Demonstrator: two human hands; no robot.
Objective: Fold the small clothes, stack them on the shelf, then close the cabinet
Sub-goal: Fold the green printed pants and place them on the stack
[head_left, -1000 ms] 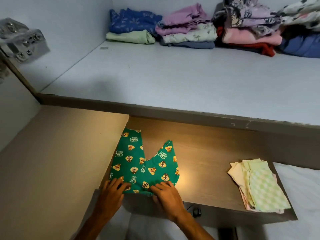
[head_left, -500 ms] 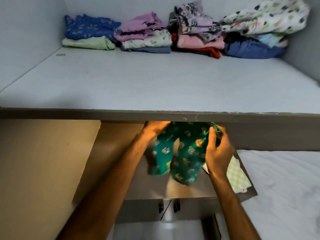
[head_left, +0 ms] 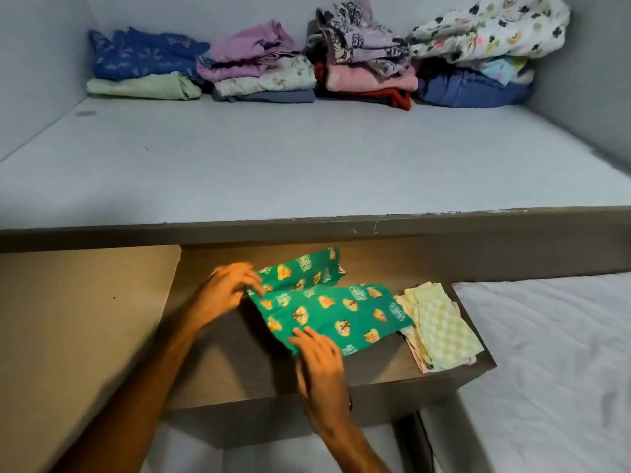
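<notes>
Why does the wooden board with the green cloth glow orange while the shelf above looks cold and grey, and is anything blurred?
In the head view, warm light pools on the wooden board, tinting the left hand and right hand orange; the shelf lies in cool, even light. The green cloth is sharp, both forearms are softly smeared, and the wide lens bows the shelf's front edge.

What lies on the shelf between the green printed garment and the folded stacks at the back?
Nothing: in the head view, the shelf is bare between the green printed garment and the folded stacks.
</notes>
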